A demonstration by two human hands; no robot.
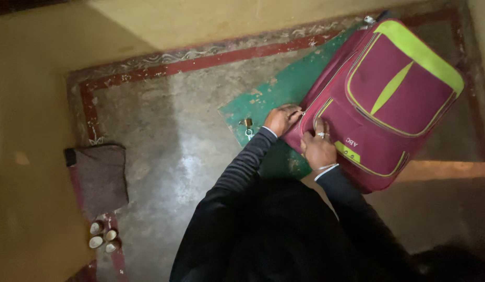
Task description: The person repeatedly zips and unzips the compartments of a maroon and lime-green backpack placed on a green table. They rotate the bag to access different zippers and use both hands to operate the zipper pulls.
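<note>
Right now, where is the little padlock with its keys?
In the head view, the padlock lies on the green board, just left of the left hand at the corner of the maroon suitcase.

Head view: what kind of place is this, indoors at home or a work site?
Probably a room in a home. The bare floor has a painted red border, a maroon and lime suitcase lies on a green board, and small cups sit by a dark cushion. Both hands, left and right, rest on the suitcase.
</note>
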